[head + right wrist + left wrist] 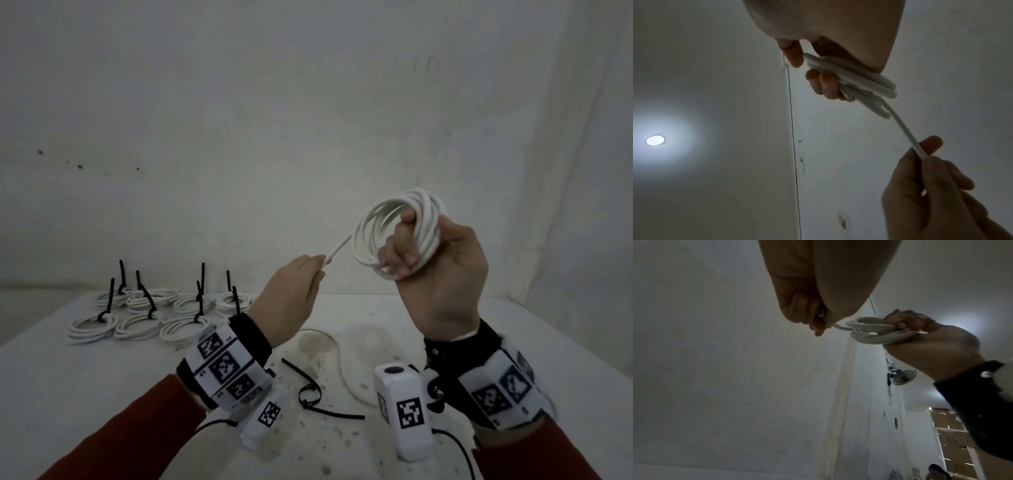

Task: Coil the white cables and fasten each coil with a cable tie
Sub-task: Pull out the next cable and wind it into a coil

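Observation:
My right hand (442,270) is raised above the table and grips a white cable coil (394,226) of several loops, fingers curled through it. The coil's free end (337,248) runs down and left to my left hand (294,291), which pinches it between thumb and fingers. The left wrist view shows the coil (875,332) in the right hand (931,344); the right wrist view shows the coil (865,84) and the left hand (929,186) holding the cable end. A black cable tie (310,394), looped, lies on the table below my hands.
Several finished white coils (154,315) with black ties standing up lie at the table's back left. Another loose white cable (346,373) curves on the stained white table (102,394) under my right wrist. A white wall stands close behind.

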A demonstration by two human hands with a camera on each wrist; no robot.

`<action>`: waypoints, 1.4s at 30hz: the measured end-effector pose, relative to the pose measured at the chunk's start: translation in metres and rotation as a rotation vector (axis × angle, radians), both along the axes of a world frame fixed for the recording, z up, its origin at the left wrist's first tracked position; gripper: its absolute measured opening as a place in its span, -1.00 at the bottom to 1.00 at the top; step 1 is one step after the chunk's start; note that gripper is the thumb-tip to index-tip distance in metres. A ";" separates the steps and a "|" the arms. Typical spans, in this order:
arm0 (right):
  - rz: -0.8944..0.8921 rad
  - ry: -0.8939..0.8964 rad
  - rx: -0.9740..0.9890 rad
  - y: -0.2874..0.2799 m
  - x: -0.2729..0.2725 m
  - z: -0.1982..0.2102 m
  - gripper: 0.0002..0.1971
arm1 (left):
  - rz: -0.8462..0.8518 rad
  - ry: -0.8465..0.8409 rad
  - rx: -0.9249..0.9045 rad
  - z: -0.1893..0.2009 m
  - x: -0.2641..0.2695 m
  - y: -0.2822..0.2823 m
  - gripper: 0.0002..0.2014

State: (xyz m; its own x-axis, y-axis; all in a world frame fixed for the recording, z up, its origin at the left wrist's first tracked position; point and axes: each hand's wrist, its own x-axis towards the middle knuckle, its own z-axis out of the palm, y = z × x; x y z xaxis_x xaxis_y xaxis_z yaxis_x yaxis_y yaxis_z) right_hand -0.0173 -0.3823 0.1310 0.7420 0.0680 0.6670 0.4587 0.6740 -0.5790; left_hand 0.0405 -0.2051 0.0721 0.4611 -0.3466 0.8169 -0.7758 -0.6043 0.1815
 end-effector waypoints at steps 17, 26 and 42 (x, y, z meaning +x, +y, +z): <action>-0.459 0.041 -0.532 0.029 0.024 -0.005 -0.56 | 0.250 -0.458 0.180 0.011 -0.028 -0.004 -0.65; -0.353 0.267 -0.656 0.037 0.020 -0.031 -0.48 | 0.204 -0.732 0.249 0.016 -0.033 -0.001 -0.62; -0.407 0.318 -0.789 0.017 0.017 -0.020 -0.16 | -0.258 0.392 -0.084 0.007 -0.029 0.007 -0.67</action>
